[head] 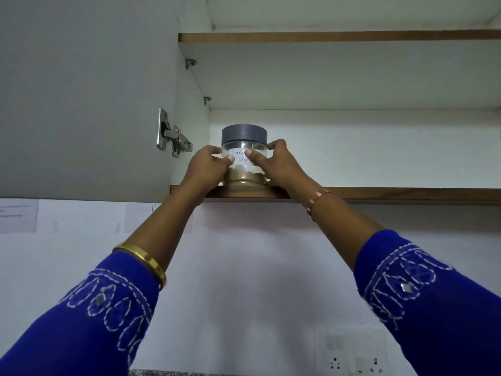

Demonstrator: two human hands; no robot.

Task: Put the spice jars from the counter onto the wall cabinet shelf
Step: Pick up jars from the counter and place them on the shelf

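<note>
A clear spice jar (244, 147) with a grey lid and a handwritten white label stands upright on the lower shelf (379, 194) of the wall cabinet, near its left side wall. Brown powder fills its lower part. My left hand (207, 166) grips the jar's left side and my right hand (276, 164) grips its right side, thumbs pressed on the label. Both arms reach up in blue embroidered sleeves. The jar's base touches the shelf close to the front edge.
The cabinet door (81, 99) hangs open at the left with a metal hinge (173, 139). An upper shelf (339, 36) spans above. A wall socket plate (352, 362) sits low right, and a strip of speckled counter (162, 372) shows at the bottom edge.
</note>
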